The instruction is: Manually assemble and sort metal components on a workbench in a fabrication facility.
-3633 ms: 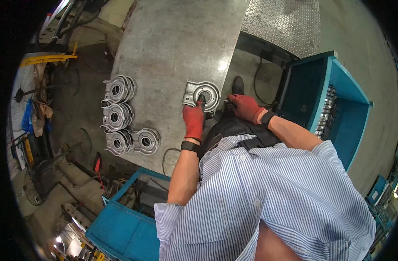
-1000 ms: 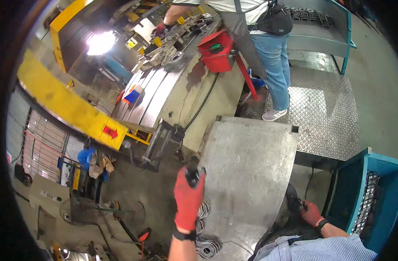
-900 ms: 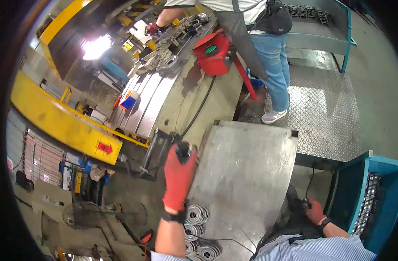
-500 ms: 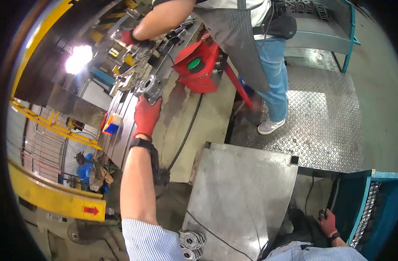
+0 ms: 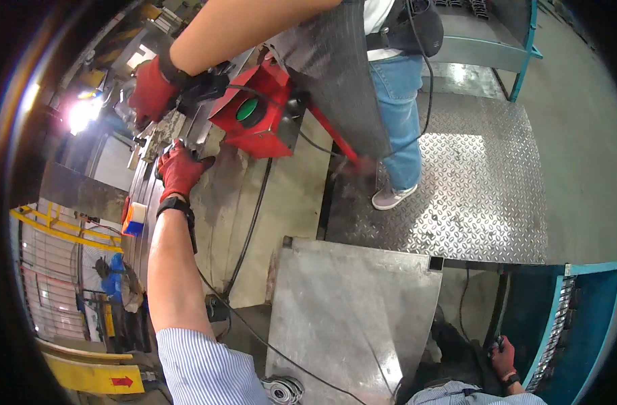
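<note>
My left hand [image 5: 180, 170], in a red glove, reaches forward onto the metal machine bed [image 5: 217, 196]. Its fingers bend over a grey metal part, mostly hidden; only bits of grey show at the fingertips, and the thumb sticks out to the right. Low at the right, my right hand [image 5: 503, 358], also red-gloved, is closed around a small dark object [image 5: 500, 341] whose kind I cannot make out. A co-worker's red-gloved hand [image 5: 152, 93] works just beyond my left one, at the machine.
A red control box [image 5: 264, 121] with a green button stands beside the co-worker. Nearer is a grey metal table [image 5: 349, 297] with round metal castings [image 5: 283, 390] at its near left corner. A cable crosses it. Teal racks [image 5: 558, 331] stand right; an orange-blue-white box [image 5: 134, 219] lies left.
My left hand has moved forward and left with the round metal part, now mostly hidden beneath it. The co-worker's arm has come nearer. My view has shifted; the right hand stays low.
</note>
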A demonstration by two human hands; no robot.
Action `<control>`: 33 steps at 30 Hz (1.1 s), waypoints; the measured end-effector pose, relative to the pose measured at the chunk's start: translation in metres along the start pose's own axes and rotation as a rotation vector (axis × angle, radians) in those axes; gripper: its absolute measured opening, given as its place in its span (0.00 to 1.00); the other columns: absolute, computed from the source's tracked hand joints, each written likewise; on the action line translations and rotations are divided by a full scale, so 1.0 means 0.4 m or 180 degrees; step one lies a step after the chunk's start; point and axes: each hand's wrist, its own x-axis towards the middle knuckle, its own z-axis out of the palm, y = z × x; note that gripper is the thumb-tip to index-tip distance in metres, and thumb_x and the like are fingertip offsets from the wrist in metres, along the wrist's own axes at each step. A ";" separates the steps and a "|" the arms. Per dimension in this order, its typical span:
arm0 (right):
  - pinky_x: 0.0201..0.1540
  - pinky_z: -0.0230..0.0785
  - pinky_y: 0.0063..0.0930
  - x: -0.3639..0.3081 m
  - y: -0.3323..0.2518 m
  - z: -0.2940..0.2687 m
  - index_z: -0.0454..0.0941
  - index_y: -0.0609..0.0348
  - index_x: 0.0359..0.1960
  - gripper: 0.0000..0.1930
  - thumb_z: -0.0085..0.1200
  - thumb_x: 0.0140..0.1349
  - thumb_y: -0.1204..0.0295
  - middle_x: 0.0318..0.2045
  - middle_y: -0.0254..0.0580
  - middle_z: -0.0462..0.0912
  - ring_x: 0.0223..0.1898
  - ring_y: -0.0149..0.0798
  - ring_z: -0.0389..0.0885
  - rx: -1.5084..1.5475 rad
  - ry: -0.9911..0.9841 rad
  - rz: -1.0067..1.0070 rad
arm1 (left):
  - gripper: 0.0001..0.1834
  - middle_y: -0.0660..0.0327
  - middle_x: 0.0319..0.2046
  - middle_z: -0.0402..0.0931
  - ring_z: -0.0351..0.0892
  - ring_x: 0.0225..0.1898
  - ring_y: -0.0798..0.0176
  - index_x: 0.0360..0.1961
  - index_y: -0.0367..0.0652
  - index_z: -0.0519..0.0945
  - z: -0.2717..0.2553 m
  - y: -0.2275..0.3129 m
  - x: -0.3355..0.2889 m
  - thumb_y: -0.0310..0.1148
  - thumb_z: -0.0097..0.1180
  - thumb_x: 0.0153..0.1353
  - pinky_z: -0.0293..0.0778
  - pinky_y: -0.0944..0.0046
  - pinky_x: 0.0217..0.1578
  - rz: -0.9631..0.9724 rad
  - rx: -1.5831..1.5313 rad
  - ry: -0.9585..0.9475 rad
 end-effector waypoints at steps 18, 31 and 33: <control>0.43 0.70 0.38 0.065 -0.116 0.010 0.74 0.64 0.48 0.16 0.53 0.59 0.73 0.38 0.56 0.81 0.40 0.56 0.80 -0.0382 -0.0757 -0.1027 | 0.21 0.61 0.39 0.80 0.77 0.40 0.66 0.47 0.35 0.78 0.010 -0.099 -1.009 0.34 0.62 0.51 0.71 0.65 0.45 -0.1402 -0.5635 -0.0793; 0.45 0.70 0.31 0.145 -0.136 0.101 0.73 0.66 0.49 0.16 0.53 0.60 0.73 0.40 0.51 0.82 0.41 0.42 0.79 -0.0110 -0.2499 -0.1324 | 0.10 0.66 0.30 0.78 0.75 0.25 0.70 0.41 0.45 0.78 0.297 0.296 -1.759 0.37 0.56 0.61 0.72 0.69 0.26 -0.5891 -0.6729 0.0614; 0.45 0.70 0.32 0.130 -0.165 0.103 0.73 0.67 0.49 0.16 0.52 0.61 0.73 0.40 0.53 0.81 0.42 0.44 0.80 -0.0308 -0.2570 -0.1434 | 0.14 0.67 0.28 0.77 0.74 0.25 0.72 0.41 0.46 0.78 0.280 0.324 -1.797 0.43 0.58 0.60 0.71 0.69 0.26 -0.5551 -0.6755 -0.0476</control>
